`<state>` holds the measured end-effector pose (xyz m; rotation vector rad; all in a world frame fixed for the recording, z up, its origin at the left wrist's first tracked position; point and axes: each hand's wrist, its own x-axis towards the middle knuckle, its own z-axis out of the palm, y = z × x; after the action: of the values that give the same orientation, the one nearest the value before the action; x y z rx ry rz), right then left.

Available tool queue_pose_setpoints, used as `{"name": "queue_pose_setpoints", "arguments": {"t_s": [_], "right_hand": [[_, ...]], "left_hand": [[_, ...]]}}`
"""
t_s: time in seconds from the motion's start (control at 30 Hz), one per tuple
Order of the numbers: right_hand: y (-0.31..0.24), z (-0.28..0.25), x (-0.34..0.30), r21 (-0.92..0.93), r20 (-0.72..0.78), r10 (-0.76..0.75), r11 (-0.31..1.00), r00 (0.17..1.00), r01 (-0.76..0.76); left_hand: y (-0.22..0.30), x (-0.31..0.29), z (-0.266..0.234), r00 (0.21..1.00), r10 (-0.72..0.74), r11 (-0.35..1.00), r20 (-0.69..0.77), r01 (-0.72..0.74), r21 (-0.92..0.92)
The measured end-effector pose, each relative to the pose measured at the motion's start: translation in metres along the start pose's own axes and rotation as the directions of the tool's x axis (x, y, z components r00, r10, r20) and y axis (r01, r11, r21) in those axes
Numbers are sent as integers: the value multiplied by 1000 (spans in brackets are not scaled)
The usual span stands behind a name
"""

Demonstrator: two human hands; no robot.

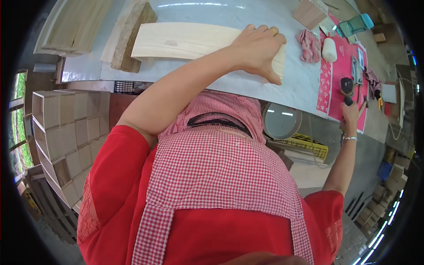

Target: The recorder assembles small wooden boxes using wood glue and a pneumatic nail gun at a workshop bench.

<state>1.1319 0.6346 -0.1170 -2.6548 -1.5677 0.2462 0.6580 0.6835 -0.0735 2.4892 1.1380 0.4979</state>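
Note:
A pale wooden board (185, 39) lies lengthwise on the white-covered table. My left hand (259, 51) reaches across and grips its right end, fingers at the far edge and thumb at the near one. A ring sits on one finger. Off to the right, above a pink cloth (329, 84), my right hand (351, 111) is closed around the black handle of a small tool with a dark rounded head (347, 85). The exact kind of tool is too small to make out. At the board's left end is a rough wooden block (134, 37).
Stacked boards (77, 24) stand at the far left, above stacked wooden boxes (73, 128). A pink rag (309, 46), a white bottle (329, 49), a teal container (356, 25) and a wooden box (310, 13) occupy the right side. Below the table edge sits a round pail (282, 120).

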Motion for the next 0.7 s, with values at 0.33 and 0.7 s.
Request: {"name": "queue_pose_setpoints", "arguments": {"t_s": [0.33,0.7], "right_hand": [[-143,-103,-125,397,-98,-564,733,820,552],[-201,-132,-170,382,187,-601,773,777,507]], "left_hand": [[-2,-2,-1,998,43,992,42,-47,116],[2,-4,0,999,27,995,28,-30,93]]}}
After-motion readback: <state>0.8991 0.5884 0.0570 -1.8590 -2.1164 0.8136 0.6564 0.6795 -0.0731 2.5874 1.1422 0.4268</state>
